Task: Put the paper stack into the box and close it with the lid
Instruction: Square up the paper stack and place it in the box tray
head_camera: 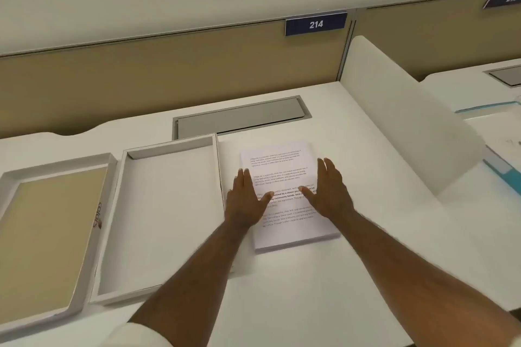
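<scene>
1. Flanking the white printed paper stack [287,194], left hand [246,198] and right hand [328,191] rest open, fingers spread.
2. Stack lies on the white surface [310,290], right of the empty white cardboard box [158,214].
3. Tan-lined white lid [42,239] sits far left.

The scene was evenly and softly lit from overhead, with no harsh glare. The matte white desk surface [352,276] looked bright but slightly grey-green in cast. Faint, diffuse shadows fell beneath the two bare forearms and along the near edge of the printed white paper stack [284,175]. The wide-angle lens bowed the tan fabric partition panel [141,76] and stretched the corners. The whole picture was slightly soft; the printed text was mostly illegible, and the lower edge was blurred.
</scene>
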`<state>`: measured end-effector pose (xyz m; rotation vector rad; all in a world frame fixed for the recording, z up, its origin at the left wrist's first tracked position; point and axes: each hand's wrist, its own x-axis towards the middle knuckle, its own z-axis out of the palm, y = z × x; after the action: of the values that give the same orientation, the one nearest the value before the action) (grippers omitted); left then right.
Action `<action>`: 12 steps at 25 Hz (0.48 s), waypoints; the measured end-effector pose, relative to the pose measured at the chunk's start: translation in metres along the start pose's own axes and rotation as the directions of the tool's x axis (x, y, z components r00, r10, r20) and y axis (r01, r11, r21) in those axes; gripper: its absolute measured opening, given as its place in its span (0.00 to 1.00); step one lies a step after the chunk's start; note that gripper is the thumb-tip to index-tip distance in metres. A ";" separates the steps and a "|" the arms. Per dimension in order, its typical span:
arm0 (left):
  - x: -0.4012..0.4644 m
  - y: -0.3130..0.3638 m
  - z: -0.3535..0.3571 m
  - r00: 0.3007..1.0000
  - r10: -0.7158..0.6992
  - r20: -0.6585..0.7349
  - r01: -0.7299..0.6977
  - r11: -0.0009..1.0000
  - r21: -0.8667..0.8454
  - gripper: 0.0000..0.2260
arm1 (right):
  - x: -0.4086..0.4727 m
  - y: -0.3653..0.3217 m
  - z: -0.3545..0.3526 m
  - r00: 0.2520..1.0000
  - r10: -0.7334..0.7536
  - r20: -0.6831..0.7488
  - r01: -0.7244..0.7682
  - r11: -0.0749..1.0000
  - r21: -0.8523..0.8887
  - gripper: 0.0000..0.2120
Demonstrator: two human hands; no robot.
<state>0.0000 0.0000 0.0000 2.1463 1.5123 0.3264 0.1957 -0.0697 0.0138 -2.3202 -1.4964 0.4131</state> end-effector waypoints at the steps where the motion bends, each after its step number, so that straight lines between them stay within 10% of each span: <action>1: 0.001 0.000 0.005 0.998 -0.059 0.005 0.060 0.998 -0.031 0.41 | 0.002 0.002 0.004 0.999 0.036 0.028 -0.036 0.999 0.028 0.43; 12: 0.022 0.028 0.022 0.863 -0.505 0.028 0.497 0.834 -0.240 0.40 | 0.010 0.008 0.030 0.980 0.138 0.144 -0.161 0.974 0.159 0.46</action>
<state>0.0404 0.0077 -0.0061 1.4925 1.8806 0.3395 0.1933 -0.0600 -0.0171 -2.3154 -1.2903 0.7193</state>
